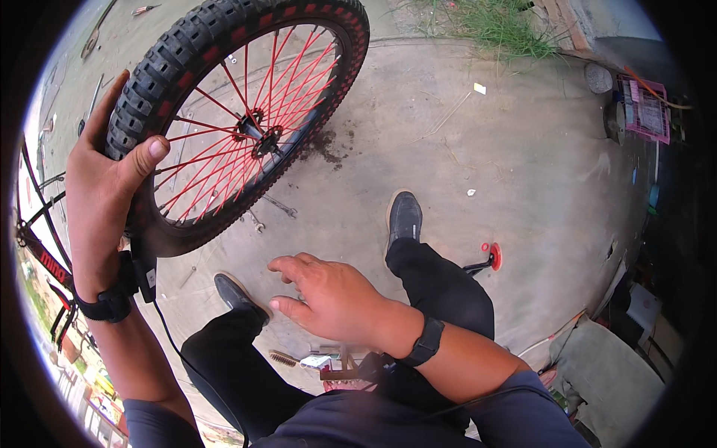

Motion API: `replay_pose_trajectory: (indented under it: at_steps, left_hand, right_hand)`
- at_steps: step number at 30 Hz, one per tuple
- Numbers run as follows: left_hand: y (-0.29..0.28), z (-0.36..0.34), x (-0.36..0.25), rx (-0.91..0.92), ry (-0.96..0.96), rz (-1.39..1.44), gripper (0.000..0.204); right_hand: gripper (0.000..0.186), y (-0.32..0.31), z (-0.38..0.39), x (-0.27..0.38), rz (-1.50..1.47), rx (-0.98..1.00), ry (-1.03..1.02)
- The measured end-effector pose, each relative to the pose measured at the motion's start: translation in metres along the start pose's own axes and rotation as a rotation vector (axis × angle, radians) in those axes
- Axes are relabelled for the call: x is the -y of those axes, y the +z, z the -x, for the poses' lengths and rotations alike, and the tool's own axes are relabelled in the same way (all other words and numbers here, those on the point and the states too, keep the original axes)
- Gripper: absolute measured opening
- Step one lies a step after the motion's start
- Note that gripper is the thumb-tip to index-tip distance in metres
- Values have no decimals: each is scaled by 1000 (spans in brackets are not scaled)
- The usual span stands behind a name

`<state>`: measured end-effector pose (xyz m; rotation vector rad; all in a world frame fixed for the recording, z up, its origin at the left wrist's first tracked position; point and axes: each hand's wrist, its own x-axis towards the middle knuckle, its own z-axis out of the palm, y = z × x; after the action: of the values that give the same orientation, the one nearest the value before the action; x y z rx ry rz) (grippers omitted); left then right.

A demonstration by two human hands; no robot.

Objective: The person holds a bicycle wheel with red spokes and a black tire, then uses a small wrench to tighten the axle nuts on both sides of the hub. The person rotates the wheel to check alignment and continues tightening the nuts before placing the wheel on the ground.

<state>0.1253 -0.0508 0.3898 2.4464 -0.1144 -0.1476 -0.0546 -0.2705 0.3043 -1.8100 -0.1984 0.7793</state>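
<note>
A bicycle wheel with a black knobbly tyre (160, 86) and red spokes is tilted up at the upper left. My left hand (104, 175) grips its near left side, thumb on the inner side of the tyre and fingers round the tread. The black hub (258, 136) shows in the middle of the spokes. My right hand (332, 299) hangs in the air between my legs and the wheel. Its fingers are slightly bent, with the thumb apart, and it holds nothing. Below the wheel's rim, two spanners (281, 207) lie on the concrete floor.
A black bicycle frame (46, 257) stands at the far left. Right of my leg lies a red disc-shaped part (495, 256) with a black arm. A brush (282, 358) lies among items near my body. A pink crate (646, 110) and grey cloth (609, 373) line the right side.
</note>
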Motion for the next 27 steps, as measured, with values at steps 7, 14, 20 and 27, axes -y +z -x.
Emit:
replay_pose_trajectory:
  at_steps: [7,14,20,27]
  left_hand:
    - [-28,-39,3,-120,-24,-237,86]
    - [-22,-98,12,-313,-36,-404,81]
    - [-9,-146,21,-247,129,57,72]
    - [29,-168,1,-234,275,158,45]
  right_hand:
    - [44,27,-24,-15,4,131,89]
    - [44,37,-26,-18,-100,137,111]
    - [44,38,-25,-24,-144,143,162]
    - [43,39,-25,-29,-213,92,191]
